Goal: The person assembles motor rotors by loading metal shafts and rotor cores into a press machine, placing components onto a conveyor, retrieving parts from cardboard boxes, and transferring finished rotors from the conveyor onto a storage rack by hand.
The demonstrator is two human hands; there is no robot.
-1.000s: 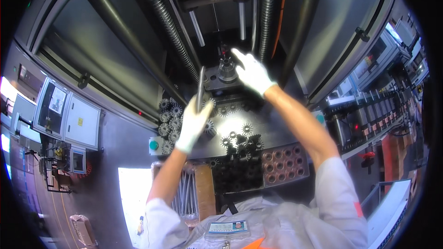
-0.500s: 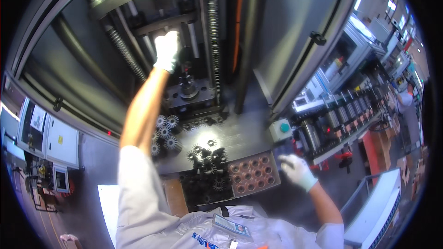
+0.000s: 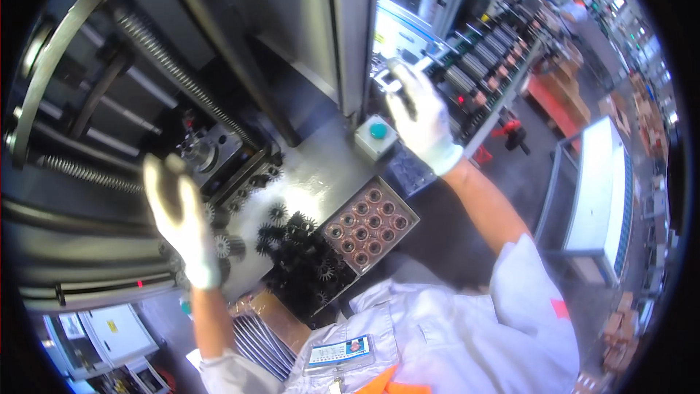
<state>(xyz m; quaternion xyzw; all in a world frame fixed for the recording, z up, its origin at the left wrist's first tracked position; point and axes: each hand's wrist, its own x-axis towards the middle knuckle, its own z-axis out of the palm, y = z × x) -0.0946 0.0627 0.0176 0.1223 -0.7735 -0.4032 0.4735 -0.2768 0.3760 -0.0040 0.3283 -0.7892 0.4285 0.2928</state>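
Note:
My left hand (image 3: 181, 222), in a white glove, is raised in front of the press at left. Its thumb and fingers are apart, with nothing between them. Beyond the fingers is a round metal fixture (image 3: 200, 153) on the press base. My right hand (image 3: 424, 120), also gloved, is up near the green button box (image 3: 376, 137). Its fingers are spread in a curve, and a small bright shape shows past the fingertips; no held thing can be made out. Dark toothed gear-like parts (image 3: 288, 237) are heaped below, beside a tray of copper-coloured rings (image 3: 343, 255).
Metal rods (image 3: 264, 346) lie by a brown board (image 3: 281, 319) near my body. A blue bin (image 3: 410, 172) sits under my right hand. Rows of cylinders and copper parts line a rack (image 3: 485, 66) at far right. A white-topped cart (image 3: 594, 197) stands at right; another person works beyond.
My left hand has come out of the press and down toward me. My right hand has risen from beside the tray to the button box. The view has swung to the right.

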